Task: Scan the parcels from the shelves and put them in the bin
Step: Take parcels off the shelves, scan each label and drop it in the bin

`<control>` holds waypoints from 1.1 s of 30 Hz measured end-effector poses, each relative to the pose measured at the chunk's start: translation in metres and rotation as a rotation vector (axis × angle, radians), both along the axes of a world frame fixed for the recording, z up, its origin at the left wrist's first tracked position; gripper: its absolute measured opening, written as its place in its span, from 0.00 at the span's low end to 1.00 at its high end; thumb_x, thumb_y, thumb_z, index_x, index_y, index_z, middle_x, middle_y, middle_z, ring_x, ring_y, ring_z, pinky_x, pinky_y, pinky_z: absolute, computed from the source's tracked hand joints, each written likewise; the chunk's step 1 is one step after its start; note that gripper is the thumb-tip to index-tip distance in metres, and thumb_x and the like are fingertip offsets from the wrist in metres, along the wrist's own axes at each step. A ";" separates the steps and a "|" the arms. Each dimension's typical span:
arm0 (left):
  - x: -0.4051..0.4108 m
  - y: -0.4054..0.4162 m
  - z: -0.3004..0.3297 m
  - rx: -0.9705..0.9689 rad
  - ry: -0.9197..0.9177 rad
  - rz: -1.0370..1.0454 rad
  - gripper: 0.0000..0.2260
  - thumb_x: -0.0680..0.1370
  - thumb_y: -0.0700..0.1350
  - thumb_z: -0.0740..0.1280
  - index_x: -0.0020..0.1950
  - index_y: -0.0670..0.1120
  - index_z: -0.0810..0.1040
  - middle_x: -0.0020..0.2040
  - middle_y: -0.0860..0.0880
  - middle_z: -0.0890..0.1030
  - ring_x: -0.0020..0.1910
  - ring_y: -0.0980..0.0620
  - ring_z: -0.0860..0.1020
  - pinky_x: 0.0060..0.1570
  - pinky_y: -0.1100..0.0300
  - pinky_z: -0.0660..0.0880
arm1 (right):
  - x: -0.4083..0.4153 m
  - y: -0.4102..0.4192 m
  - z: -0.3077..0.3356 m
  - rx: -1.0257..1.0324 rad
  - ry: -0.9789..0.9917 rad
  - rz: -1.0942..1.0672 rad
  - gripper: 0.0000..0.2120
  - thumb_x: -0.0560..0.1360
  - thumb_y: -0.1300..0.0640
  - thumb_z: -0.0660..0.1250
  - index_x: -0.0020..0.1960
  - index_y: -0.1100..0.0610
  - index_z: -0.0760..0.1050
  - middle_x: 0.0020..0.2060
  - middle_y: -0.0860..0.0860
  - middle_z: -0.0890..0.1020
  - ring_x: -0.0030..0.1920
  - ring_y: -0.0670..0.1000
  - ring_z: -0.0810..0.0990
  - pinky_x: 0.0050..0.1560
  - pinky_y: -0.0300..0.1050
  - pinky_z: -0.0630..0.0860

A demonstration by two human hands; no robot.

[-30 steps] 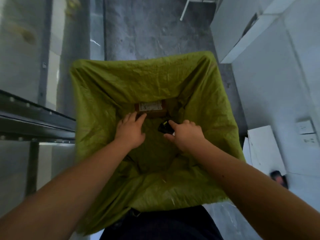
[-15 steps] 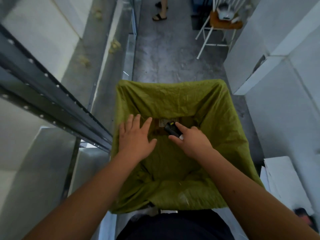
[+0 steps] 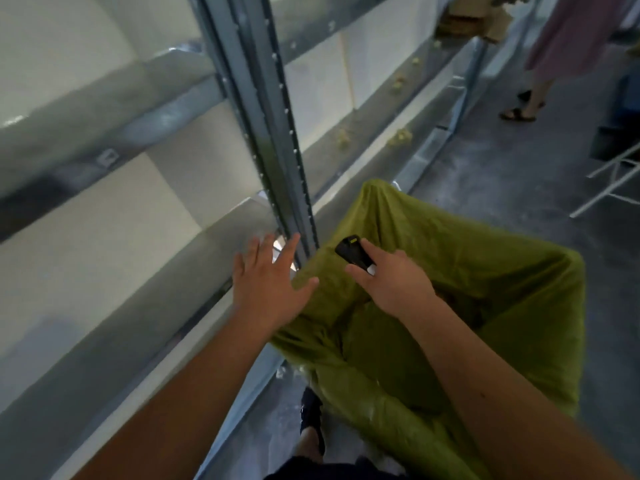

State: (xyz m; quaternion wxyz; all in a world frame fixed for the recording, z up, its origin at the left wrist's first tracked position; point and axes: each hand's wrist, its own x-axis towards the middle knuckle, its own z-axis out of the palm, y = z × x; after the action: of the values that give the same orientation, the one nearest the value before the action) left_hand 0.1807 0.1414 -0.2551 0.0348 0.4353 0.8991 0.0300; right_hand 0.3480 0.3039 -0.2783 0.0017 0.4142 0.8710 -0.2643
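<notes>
The bin lined with a green bag (image 3: 478, 258) stands on the floor at lower right. My right hand (image 3: 394, 285) hovers over its near left side and grips a small black scanner (image 3: 355, 254). My left hand (image 3: 268, 282) is open with spread fingers, held at the bin's left rim in front of the grey metal shelf post (image 3: 273, 133). No parcel shows inside the bin from this angle. Brown parcels (image 3: 474, 15) lie on a far shelf at the top right.
Grey metal shelving (image 3: 114, 119) with white boards runs along the left. Another person (image 3: 568, 46) in sandals stands at top right on the concrete floor (image 3: 502, 174). A white chair frame (image 3: 613, 181) stands at right. My foot (image 3: 311, 420) is below the bin.
My view has swung from the bin's inside up and left toward the shelves. Both hands have lifted out of the bin; the left has moved over its left rim, fingers spread.
</notes>
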 end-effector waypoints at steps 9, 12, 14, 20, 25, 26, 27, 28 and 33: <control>0.023 -0.136 0.054 0.138 0.024 0.387 0.38 0.79 0.73 0.55 0.85 0.62 0.45 0.86 0.47 0.47 0.85 0.44 0.42 0.82 0.40 0.43 | -0.054 -0.078 0.060 0.125 0.088 0.447 0.34 0.81 0.29 0.51 0.82 0.41 0.55 0.63 0.60 0.77 0.60 0.60 0.77 0.62 0.57 0.76; 0.031 -0.176 0.068 0.199 0.052 0.496 0.37 0.79 0.71 0.57 0.84 0.63 0.45 0.86 0.47 0.47 0.84 0.45 0.42 0.82 0.41 0.43 | -0.079 -0.120 0.081 0.129 0.162 0.575 0.33 0.81 0.29 0.53 0.82 0.39 0.54 0.63 0.59 0.76 0.61 0.60 0.77 0.61 0.55 0.75; 0.037 -0.204 0.076 0.212 0.077 0.571 0.37 0.80 0.71 0.58 0.84 0.63 0.45 0.86 0.47 0.47 0.85 0.45 0.42 0.82 0.41 0.43 | -0.093 -0.149 0.091 0.135 0.201 0.663 0.33 0.81 0.29 0.53 0.82 0.40 0.54 0.62 0.58 0.77 0.60 0.59 0.77 0.61 0.55 0.76; 0.049 -0.290 0.099 0.289 0.110 0.735 0.39 0.79 0.69 0.63 0.84 0.64 0.46 0.86 0.49 0.48 0.85 0.46 0.43 0.82 0.42 0.46 | -0.121 -0.226 0.110 0.122 0.287 0.804 0.36 0.77 0.24 0.50 0.82 0.36 0.53 0.53 0.54 0.74 0.54 0.57 0.76 0.55 0.54 0.77; 0.055 -0.345 0.122 0.325 0.188 0.774 0.40 0.78 0.69 0.64 0.84 0.63 0.48 0.86 0.48 0.49 0.85 0.46 0.45 0.82 0.41 0.48 | -0.126 -0.281 0.135 0.095 0.380 0.820 0.34 0.79 0.27 0.52 0.82 0.38 0.55 0.52 0.54 0.74 0.50 0.55 0.77 0.54 0.55 0.79; 0.057 -0.354 0.125 0.323 0.196 0.776 0.40 0.78 0.69 0.64 0.84 0.63 0.48 0.86 0.48 0.49 0.85 0.45 0.45 0.82 0.41 0.48 | -0.125 -0.290 0.138 0.095 0.391 0.823 0.34 0.79 0.27 0.52 0.81 0.38 0.55 0.52 0.54 0.75 0.49 0.54 0.77 0.54 0.55 0.79; 0.058 -0.363 0.128 0.318 0.205 0.776 0.40 0.78 0.69 0.64 0.84 0.63 0.47 0.86 0.48 0.49 0.85 0.45 0.44 0.82 0.41 0.47 | -0.124 -0.299 0.141 0.101 0.396 0.823 0.34 0.79 0.28 0.52 0.82 0.38 0.56 0.53 0.54 0.75 0.49 0.54 0.77 0.54 0.54 0.79; 0.059 -0.371 0.131 0.310 0.214 0.776 0.40 0.78 0.69 0.63 0.84 0.63 0.47 0.86 0.48 0.49 0.85 0.45 0.44 0.82 0.41 0.47 | -0.123 -0.306 0.144 0.112 0.396 0.820 0.34 0.80 0.28 0.53 0.82 0.39 0.56 0.53 0.55 0.75 0.50 0.54 0.77 0.54 0.53 0.79; 0.054 -0.389 0.154 0.330 0.238 0.752 0.39 0.79 0.70 0.62 0.84 0.63 0.46 0.86 0.48 0.49 0.85 0.45 0.45 0.82 0.41 0.48 | -0.117 -0.340 0.168 0.132 0.457 0.769 0.34 0.80 0.29 0.54 0.82 0.40 0.55 0.60 0.56 0.77 0.57 0.56 0.78 0.58 0.53 0.78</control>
State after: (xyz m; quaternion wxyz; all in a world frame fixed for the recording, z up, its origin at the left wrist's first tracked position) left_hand 0.2343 -0.2472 -0.1010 -0.1528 0.0774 0.9761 0.1338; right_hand 0.2310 -0.0360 -0.1098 -0.1191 -0.0095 0.9546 -0.2729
